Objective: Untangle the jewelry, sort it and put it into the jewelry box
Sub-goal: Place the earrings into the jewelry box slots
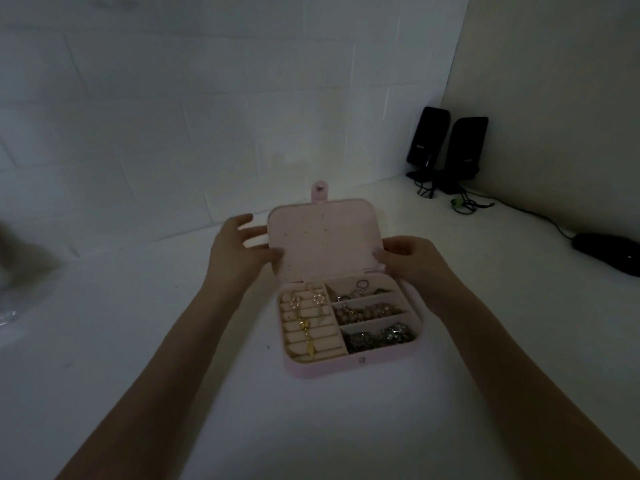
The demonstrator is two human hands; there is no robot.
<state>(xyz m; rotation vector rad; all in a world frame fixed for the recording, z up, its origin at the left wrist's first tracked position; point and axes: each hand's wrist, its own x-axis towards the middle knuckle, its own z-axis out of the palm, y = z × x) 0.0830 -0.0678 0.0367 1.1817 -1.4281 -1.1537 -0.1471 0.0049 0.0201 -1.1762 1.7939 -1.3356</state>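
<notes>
A pink jewelry box [346, 367] stands open on the white table, its lid [323, 237] upright. The left section with ring rolls holds gold earrings and a gold pendant chain [306, 327]. On the right, three compartments hold ring-shaped pieces [360, 292], pink beads [367, 311] and dark silvery jewelry [381, 336]. My left hand [239, 251] holds the lid's left edge, thumb on the inner face and fingers spread behind. My right hand [408, 261] grips the lid's right edge, thumb on the inside.
Two black speakers [446, 147] stand in the back right corner with cables [467, 204] trailing along the wall. A black mouse [606, 252] lies at the right edge. Clear plastic [14, 299] sits at the far left. White walls close the back.
</notes>
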